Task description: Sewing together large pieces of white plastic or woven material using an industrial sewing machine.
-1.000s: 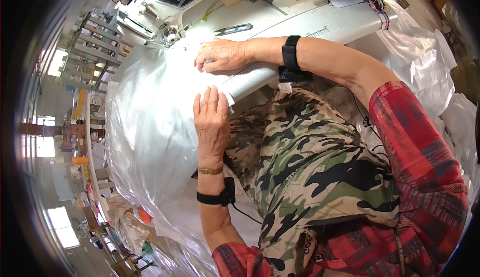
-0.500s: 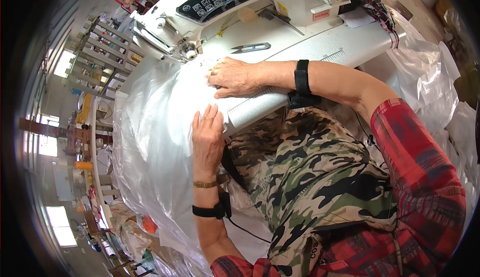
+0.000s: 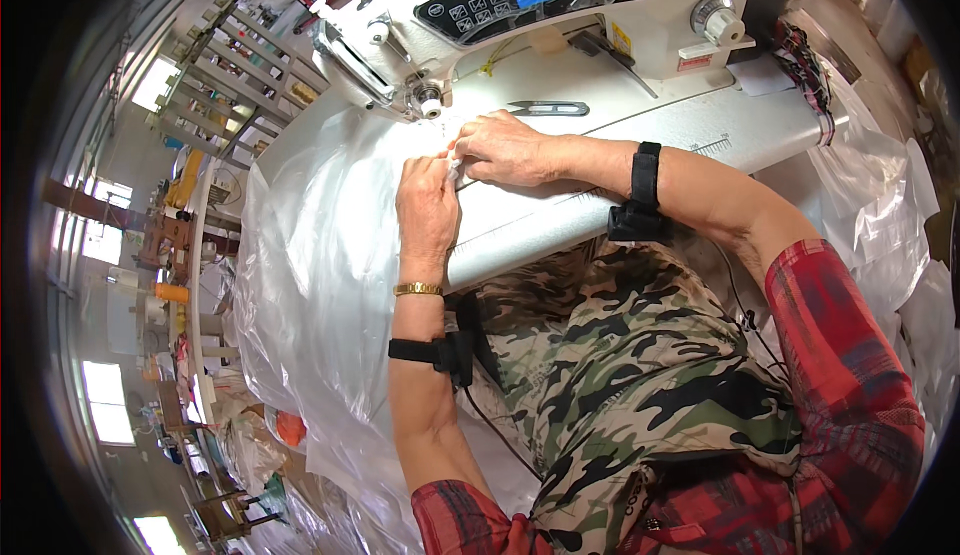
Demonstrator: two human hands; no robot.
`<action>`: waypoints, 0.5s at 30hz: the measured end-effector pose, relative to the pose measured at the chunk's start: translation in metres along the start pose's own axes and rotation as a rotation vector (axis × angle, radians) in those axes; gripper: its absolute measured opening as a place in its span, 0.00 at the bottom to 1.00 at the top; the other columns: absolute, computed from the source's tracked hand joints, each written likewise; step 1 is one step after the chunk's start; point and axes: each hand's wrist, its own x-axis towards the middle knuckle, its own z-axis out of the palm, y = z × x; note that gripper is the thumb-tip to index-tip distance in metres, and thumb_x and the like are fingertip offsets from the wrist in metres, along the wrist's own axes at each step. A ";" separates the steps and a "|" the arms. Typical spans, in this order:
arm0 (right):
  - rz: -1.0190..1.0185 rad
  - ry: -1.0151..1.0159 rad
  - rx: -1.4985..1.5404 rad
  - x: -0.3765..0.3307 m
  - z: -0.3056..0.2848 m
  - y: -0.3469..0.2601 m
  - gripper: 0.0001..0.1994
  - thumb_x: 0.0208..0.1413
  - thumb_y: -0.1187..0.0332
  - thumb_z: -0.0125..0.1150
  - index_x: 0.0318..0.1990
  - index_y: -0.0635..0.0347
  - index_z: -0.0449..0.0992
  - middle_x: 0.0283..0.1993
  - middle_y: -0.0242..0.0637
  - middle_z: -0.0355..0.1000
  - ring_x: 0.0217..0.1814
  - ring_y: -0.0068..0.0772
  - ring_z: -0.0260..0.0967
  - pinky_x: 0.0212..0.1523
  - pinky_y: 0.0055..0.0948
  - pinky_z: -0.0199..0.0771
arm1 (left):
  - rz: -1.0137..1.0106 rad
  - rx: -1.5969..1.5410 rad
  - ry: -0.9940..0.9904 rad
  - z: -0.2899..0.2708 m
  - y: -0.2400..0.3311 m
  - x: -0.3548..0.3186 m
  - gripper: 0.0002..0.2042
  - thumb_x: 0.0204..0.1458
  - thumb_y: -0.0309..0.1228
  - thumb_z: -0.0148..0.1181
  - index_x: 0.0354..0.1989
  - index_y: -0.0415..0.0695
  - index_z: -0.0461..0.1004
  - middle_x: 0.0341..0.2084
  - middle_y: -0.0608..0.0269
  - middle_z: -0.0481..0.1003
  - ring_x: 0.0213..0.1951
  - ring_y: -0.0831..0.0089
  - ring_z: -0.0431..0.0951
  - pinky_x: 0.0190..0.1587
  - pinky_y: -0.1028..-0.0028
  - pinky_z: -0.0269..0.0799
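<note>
Both hands, left hand (image 3: 427, 200) and right hand (image 3: 505, 147), pinch the clear plastic sheet (image 3: 320, 255) shut-fingered just beside the needle (image 3: 432, 107) (fingertips risk a prick if the slippery film slides).

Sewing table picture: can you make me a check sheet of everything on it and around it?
Surface: white sewing machine bed, mostly bare.
Job's things: clear plastic sheet draped off the bed's left side; a small white piece pinched between both hands near the needle area.
Clutter: thread snips behind the hands.
Grippers: left hand and right hand both closed on the white piece, fingertips meeting.
Cables: thin black cord from the left forearm band; wire bundle at the machine's right.
Surroundings: workshop racks, windows, more plastic at right.
</note>
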 end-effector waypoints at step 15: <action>0.198 0.066 0.174 0.015 -0.006 -0.012 0.09 0.51 0.68 0.61 0.35 0.65 0.79 0.32 0.52 0.76 0.39 0.50 0.72 0.50 0.45 0.66 | -0.507 -0.605 0.094 -0.002 -0.017 -0.003 0.05 0.53 0.24 0.63 0.34 0.35 0.78 0.28 0.67 0.76 0.31 0.83 0.71 0.35 0.80 0.67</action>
